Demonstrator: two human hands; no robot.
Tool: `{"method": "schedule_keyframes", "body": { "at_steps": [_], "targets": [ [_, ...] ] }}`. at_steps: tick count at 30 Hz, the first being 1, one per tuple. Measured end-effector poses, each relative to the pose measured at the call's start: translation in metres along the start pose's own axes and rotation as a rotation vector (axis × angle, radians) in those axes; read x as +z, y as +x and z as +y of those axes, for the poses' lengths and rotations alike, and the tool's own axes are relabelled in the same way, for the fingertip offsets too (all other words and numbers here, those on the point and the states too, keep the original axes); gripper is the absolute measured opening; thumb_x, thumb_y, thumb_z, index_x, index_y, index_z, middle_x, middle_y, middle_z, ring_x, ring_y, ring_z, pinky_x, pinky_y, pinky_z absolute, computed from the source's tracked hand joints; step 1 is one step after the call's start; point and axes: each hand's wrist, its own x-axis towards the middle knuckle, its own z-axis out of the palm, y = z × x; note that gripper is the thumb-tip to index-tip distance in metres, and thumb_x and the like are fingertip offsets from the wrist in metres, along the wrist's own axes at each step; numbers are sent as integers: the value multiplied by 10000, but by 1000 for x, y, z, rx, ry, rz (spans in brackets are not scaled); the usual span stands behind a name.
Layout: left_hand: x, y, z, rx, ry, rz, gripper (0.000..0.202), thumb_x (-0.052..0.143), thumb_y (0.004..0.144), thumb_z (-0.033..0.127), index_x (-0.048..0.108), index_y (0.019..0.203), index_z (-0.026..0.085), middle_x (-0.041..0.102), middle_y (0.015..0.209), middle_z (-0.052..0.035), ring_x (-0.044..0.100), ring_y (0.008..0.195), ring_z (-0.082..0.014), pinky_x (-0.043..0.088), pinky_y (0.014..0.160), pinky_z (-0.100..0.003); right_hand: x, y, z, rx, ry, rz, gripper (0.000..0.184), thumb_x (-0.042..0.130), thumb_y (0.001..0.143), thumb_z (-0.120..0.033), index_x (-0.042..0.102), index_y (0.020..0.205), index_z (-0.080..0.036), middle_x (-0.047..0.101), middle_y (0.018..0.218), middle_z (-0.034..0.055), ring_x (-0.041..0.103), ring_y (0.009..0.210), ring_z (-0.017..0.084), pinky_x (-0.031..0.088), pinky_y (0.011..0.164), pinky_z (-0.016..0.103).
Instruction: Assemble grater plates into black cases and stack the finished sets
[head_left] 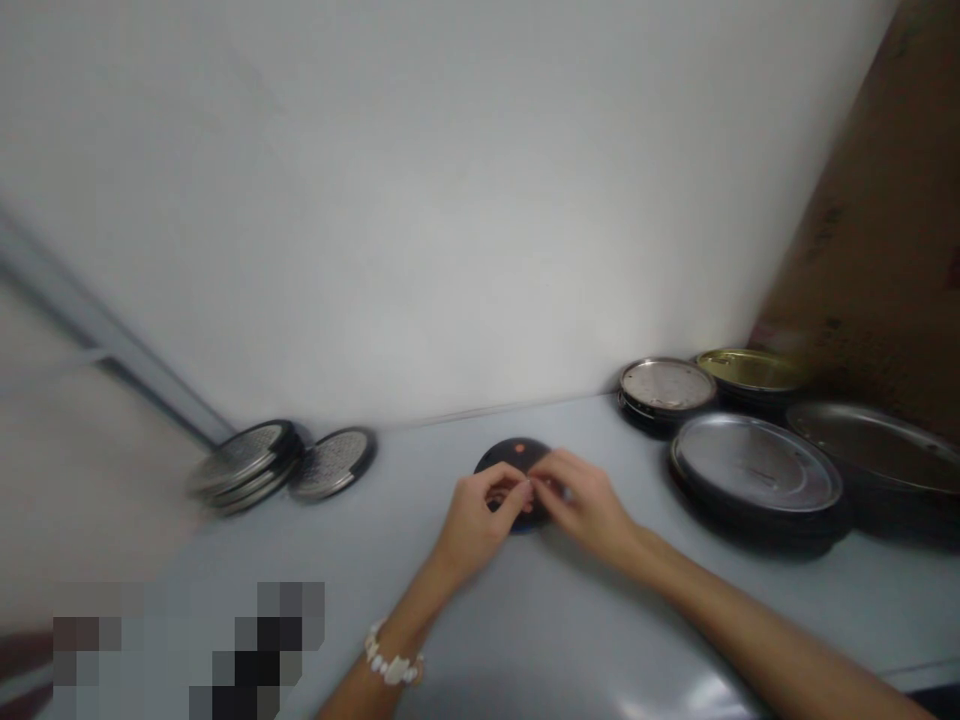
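A round black disc [513, 448] with an orange dot near its far edge lies on the grey-white table, partly covered by my hands. Over its right half my right hand [589, 505] is closed, thumb and fingertips pinched together. My left hand [484, 515], with a white beaded bracelet [394, 668] on its wrist, is pinched in the same way from the left. The fingertips of both hands meet above the disc. Whatever sits between them is too small and blurred to name.
Stacked round discs with patterned metal faces [251, 455] stand at the left, a single similar disc [335, 465] beside them. Stacks of round metal plates [757, 465] stand at the right, one gold-coloured [750, 370]. A white wall [450, 200] rises behind; brown cardboard [885, 250] is at far right.
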Motion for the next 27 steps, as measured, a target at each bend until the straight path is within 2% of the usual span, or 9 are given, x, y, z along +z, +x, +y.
{"method": "schedule_keyframes", "body": {
  "at_steps": [6, 11, 15, 18, 22, 27],
  "targets": [
    [-2, 1, 1, -23, 127, -21, 213, 595, 855, 283, 729, 747, 157, 738, 690, -50, 675, 638, -168, 520, 636, -244, 0, -4, 11, -140, -172, -114, 215, 416, 983, -139, 625, 985, -191, 669, 920, 83, 634, 818, 189, 523, 722, 294],
    [-3, 1, -2, -38, 180, -35, 223, 598, 844, 284, 754, 750, 155, 760, 708, -59, 698, 648, -186, 526, 628, -255, 1, -6, 15, -206, -283, -143, 233, 395, 997, -138, 625, 977, -173, 669, 890, 89, 629, 787, 190, 511, 693, 282],
    [-3, 2, -6, -77, 124, -50, 216, 610, 820, 284, 760, 745, 149, 768, 713, -68, 711, 653, -192, 544, 633, -264, 1, -6, 15, -268, -339, -160, 241, 392, 991, -125, 628, 964, -166, 670, 882, 91, 622, 773, 184, 501, 687, 275],
    [-2, 3, -9, -160, 3, -57, 203, 632, 792, 295, 746, 730, 139, 760, 683, -71, 715, 632, -189, 556, 616, -265, -1, -5, 14, -297, -356, -186, 251, 391, 986, -126, 634, 939, -172, 653, 823, 72, 597, 731, 177, 485, 657, 267],
    [-2, 4, -11, -244, -132, -56, 214, 679, 772, 335, 733, 752, 128, 756, 673, -73, 716, 616, -182, 559, 591, -253, -2, -4, 12, -251, -286, -157, 253, 398, 996, -149, 643, 942, -176, 660, 838, 78, 601, 744, 179, 487, 669, 277],
    [-1, 3, -11, -131, -89, -4, 244, 715, 792, 379, 760, 780, 139, 774, 743, -84, 728, 685, -191, 580, 673, -267, -4, -1, 7, -42, -91, -92, 185, 480, 982, -179, 655, 922, -193, 668, 870, 59, 628, 770, 168, 498, 698, 271]
  ]
}}
